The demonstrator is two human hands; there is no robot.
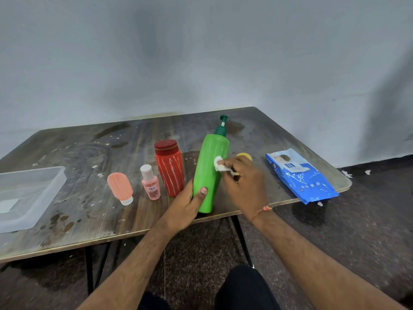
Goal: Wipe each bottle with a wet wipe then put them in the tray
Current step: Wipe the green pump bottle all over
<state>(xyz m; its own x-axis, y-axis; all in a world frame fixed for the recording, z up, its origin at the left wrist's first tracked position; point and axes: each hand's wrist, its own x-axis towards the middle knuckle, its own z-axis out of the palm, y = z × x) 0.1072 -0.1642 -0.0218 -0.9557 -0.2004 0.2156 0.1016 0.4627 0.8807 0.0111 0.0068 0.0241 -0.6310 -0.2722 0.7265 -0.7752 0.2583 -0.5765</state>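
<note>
On table [257, 130] near front edge, L hand [186, 209] wraps base of upright green pump bottle [206, 173], R hand [242, 177] pinches wet wipe [220, 164] against its side; 3 more bottles stand just left, 1 clear tray [48, 186] far left, 1 blue wipes pack [301, 175] right.

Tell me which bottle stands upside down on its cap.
The peach squeeze bottle nearest the tray: its white cap is at the bottom, the others' caps on top.
</note>
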